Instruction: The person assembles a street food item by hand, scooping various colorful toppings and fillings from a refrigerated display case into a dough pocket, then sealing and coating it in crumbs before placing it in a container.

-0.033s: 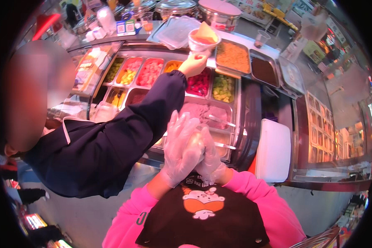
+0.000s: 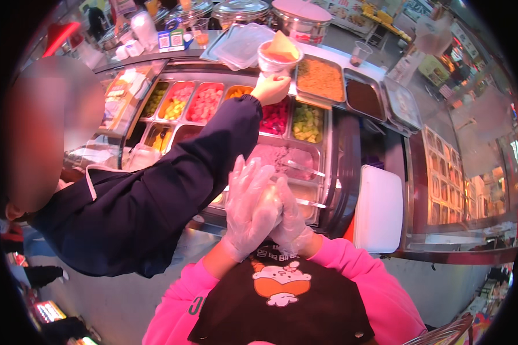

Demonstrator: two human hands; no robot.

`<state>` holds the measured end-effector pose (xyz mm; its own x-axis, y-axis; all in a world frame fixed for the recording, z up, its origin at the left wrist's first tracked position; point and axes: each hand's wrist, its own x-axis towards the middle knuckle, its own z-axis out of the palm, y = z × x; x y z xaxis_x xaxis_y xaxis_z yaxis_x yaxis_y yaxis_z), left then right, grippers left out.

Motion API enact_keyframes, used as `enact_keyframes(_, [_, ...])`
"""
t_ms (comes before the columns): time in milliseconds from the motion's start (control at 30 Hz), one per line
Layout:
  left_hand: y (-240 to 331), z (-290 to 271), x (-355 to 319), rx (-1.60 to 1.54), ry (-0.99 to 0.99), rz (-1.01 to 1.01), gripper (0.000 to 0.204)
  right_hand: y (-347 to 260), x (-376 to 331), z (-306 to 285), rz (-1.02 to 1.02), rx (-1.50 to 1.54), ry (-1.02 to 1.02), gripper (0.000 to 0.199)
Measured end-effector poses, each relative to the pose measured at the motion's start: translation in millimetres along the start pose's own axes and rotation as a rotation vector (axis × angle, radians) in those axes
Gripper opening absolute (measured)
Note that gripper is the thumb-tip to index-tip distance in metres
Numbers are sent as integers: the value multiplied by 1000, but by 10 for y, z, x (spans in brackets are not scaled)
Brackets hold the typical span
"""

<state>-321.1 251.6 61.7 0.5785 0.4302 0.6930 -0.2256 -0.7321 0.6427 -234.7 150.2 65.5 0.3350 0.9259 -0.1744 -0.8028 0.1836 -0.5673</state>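
Gloved hands (image 2: 267, 210) pressed together as before, co-worker's cup (image 2: 277, 56) unmoved

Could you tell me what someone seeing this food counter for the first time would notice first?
Low in the middle, the left hand and right hand, both in clear plastic gloves, are pressed together above a pink sweatshirt. Across them, a co-worker's dark sleeve reaches to a white cup at the counter's far edge. Beneath lie steel trays of bright cut fruit.
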Motion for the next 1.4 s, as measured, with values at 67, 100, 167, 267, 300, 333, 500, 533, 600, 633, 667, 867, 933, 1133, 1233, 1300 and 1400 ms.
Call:
enact_keyframes(67, [-5, 74, 10, 101, -37, -21, 57, -62, 24, -23, 56, 95, 46, 65])
enact_keyframes(100, [-1, 110, 18, 159, -67, -32, 58, -101, 19, -45, 65, 191, 10, 55])
enact_keyframes(167, [3, 185, 54, 299, -156, -34, 66, -187, 13, -119, 94, 215, 61, 57])
enact_keyframes(267, [36, 313, 119, 60, -168, -152, 85, -413, 44, -321, 157, 309, 117, 61])
enact_keyframes(300, [15, 338, 154, -99, -169, -139, 100, -507, 74, -403, 187, 389, 102, 62])
enact_keyframes(333, [2, 357, 177, -243, -129, -104, 98, -651, 109, -497, 225, 453, 211, 63])
enact_keyframes(500, [-174, 562, 233, -380, -137, -70, 88, -1882, 712, -1067, -47, 74, 181, 64])
enact_keyframes(533, [-199, 622, 226, -436, -196, -153, 87, -2222, 918, -1203, -69, 45, 95, 63])
enact_keyframes(600, [-262, 765, 232, -470, -283, -234, 85, -2888, 1444, -1497, -117, -94, 119, 57])
enact_keyframes(633, [-295, 845, 250, -455, -315, -228, 84, -3186, 1739, -1636, -50, -78, 77, 50])
enact_keyframes(667, [-336, 918, 277, -438, -359, -216, 83, -3385, 1996, -1788, 35, 44, -26, 45])
enact_keyframes(867, [-526, 1096, 475, -407, -423, -352, 84, -3651, 2958, -2127, 118, -255, 203, 30])
enact_keyframes(933, [-631, 1094, 546, -389, -424, -384, 84, -3422, 3070, -2121, -129, -543, 439, 29])
enact_keyframes(1133, [-799, 1255, 868, -450, -388, -388, 83, -3177, 3147, -2093, -193, -1184, 376, 67])
enact_keyframes(1233, [-955, 1330, 1176, -311, -384, -235, 86, -3391, 3143, -2118, -240, -1977, 423, 85])
enact_keyframes(1300, [-1115, 1370, 1427, -176, -360, -112, 94, -3577, 3179, -2137, -400, -2142, 392, 91])
enact_keyframes(1400, [-1385, 1517, 1843, -234, -240, -39, 86, -3941, 3227, -2215, -493, -1851, 356, 92])
